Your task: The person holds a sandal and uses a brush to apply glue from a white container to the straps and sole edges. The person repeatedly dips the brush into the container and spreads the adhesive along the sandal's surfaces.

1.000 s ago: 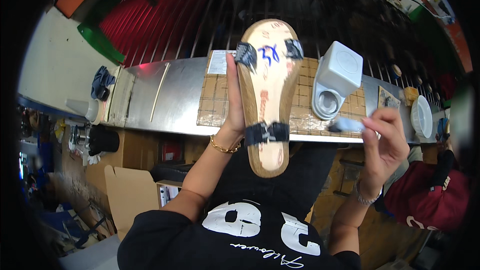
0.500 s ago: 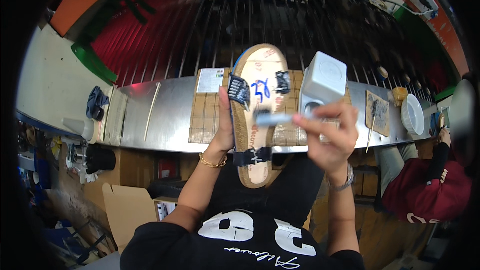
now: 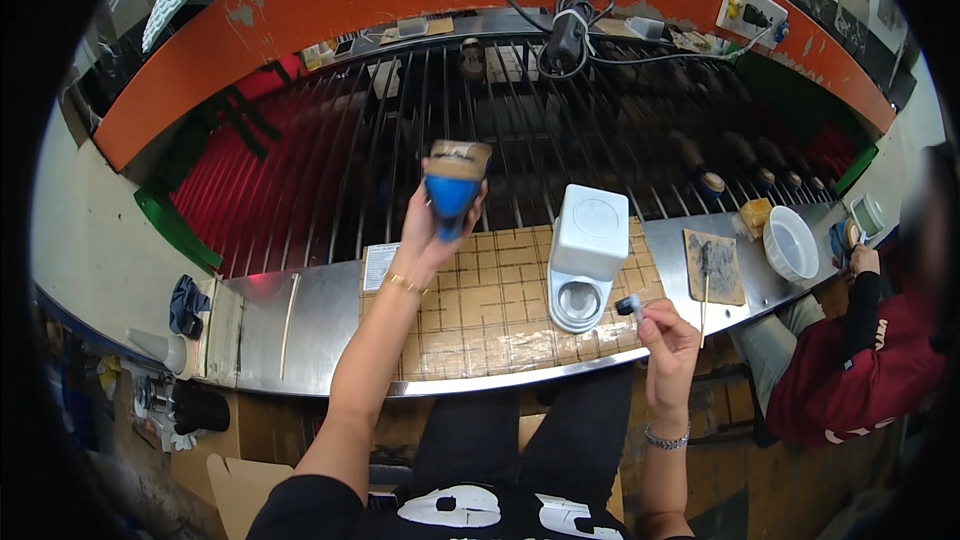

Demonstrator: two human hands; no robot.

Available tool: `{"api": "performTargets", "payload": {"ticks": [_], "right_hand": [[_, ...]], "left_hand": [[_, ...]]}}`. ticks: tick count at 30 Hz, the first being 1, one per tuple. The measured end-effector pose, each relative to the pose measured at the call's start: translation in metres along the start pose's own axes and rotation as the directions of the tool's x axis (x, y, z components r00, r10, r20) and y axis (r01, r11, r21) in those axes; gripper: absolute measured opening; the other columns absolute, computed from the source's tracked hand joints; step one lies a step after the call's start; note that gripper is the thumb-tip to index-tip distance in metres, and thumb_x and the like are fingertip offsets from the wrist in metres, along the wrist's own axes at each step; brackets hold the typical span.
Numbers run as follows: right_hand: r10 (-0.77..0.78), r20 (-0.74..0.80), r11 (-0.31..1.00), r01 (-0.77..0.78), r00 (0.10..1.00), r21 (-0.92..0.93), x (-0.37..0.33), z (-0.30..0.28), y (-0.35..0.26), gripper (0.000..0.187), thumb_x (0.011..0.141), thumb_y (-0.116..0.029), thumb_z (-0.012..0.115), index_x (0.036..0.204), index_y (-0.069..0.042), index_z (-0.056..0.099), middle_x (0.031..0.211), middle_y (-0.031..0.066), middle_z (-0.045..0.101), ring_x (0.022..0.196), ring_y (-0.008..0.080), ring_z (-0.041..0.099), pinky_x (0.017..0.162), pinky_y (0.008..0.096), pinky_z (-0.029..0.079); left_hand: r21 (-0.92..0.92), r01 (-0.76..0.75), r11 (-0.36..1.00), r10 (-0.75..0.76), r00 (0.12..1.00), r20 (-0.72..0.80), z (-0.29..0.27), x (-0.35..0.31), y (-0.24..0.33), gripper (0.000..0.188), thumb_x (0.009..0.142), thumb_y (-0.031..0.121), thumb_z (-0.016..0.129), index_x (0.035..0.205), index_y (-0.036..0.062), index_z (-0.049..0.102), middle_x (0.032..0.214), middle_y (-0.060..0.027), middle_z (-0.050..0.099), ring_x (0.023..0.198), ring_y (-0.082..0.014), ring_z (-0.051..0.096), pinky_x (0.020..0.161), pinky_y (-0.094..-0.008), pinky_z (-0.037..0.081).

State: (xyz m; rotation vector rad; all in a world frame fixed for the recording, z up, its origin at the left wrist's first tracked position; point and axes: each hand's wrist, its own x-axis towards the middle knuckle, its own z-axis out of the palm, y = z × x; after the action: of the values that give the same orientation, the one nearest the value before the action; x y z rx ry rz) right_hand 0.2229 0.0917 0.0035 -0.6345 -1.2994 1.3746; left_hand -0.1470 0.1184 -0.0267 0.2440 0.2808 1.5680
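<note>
My left hand is stretched forward over the metal rods, its fingers wrapped round a shoe last. The last is blue, with a brown sole on it, and one end points toward me. My right hand is low at the bench's front edge, pinching a small brush with a pale handle and dark tip. Left of the brush stands a white dispenser with a round dish at its foot. It rests on a sheet of cardboard wrapped in clear film.
Beyond the bench lies a bed of parallel metal rods, lit red at left. Several lasts stand on it at right. A stained board with a stick and a white bowl are near a seated co-worker.
My left hand has carried the last forward from near my body to over the rods and turned it. The brush has come away from the sole, down and right. The view has tilted up.
</note>
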Motion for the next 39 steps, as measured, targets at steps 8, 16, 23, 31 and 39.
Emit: {"api": "performTargets", "payload": {"ticks": [8, 16, 23, 31, 39], "right_hand": [[0.085, 0.060, 0.989, -0.077, 0.995, -0.128, -0.025, -0.014, 0.007, 0.014, 0.085, 0.004, 0.074, 0.099, 0.004, 0.076, 0.095, 0.0068, 0.065, 0.088, 0.0133, 0.059, 0.080, 0.0247, 0.046], [0.151, 0.041, 0.978, -0.143, 0.988, -0.150, -0.022, -0.023, 0.015, 0.016, 0.087, 0.001, 0.075, 0.102, 0.003, 0.076, 0.095, 0.0059, 0.065, 0.087, 0.0109, 0.058, 0.078, 0.0228, 0.046], [0.187, 0.148, 0.974, -0.164, 0.971, -0.157, -0.019, 0.003, 0.019, 0.019, 0.087, -0.001, 0.076, 0.105, 0.000, 0.077, 0.098, 0.0068, 0.067, 0.092, 0.0124, 0.060, 0.082, 0.0247, 0.047], [-0.140, 0.019, 0.606, 0.101, 0.990, -0.789, 0.009, -0.023, 0.006, 0.013, 0.088, -0.012, 0.074, 0.098, -0.006, 0.078, 0.085, 0.0052, 0.071, 0.083, 0.0168, 0.064, 0.079, 0.0327, 0.041], [-0.288, 0.334, 0.259, 0.409, 0.897, -0.875, 0.031, -0.019, 0.012, 0.011, 0.084, -0.017, 0.077, 0.093, -0.011, 0.079, 0.082, 0.0020, 0.066, 0.076, 0.0182, 0.060, 0.078, 0.0338, 0.037]], "left_hand": [[-0.414, -0.013, 0.910, -0.080, 0.975, -0.207, -0.067, 0.146, -0.021, 0.072, 0.084, 0.069, 0.061, 0.114, 0.0037, 0.064, 0.102, -0.0167, 0.069, 0.081, -0.0252, 0.070, 0.066, -0.0309, 0.061], [-0.395, -0.175, 0.902, -0.114, 0.785, -0.609, -0.087, 0.192, -0.036, 0.047, 0.101, 0.052, 0.040, 0.119, 0.0143, 0.063, 0.118, -0.0114, 0.065, 0.110, -0.0303, 0.065, 0.088, -0.0439, 0.061], [-0.428, -0.106, 0.898, -0.140, 0.852, -0.504, -0.107, 0.168, -0.011, 0.055, 0.105, 0.044, 0.038, 0.139, 0.0003, 0.043, 0.145, -0.0284, 0.036, 0.132, -0.0456, 0.041, 0.104, -0.0600, 0.047], [0.954, 0.073, 0.289, 0.434, 0.879, -0.198, -0.016, 0.040, -0.044, 0.039, 0.089, 0.030, 0.079, 0.110, -0.0012, 0.072, 0.095, -0.0062, 0.070, 0.088, -0.0120, 0.065, 0.076, -0.0255, 0.052], [0.949, -0.102, 0.299, 0.614, 0.782, -0.109, -0.056, 0.031, -0.051, 0.027, 0.097, 0.023, 0.069, 0.097, -0.0037, 0.071, 0.075, -0.0033, 0.065, 0.061, -0.0082, 0.061, 0.054, -0.0247, 0.057]]}}
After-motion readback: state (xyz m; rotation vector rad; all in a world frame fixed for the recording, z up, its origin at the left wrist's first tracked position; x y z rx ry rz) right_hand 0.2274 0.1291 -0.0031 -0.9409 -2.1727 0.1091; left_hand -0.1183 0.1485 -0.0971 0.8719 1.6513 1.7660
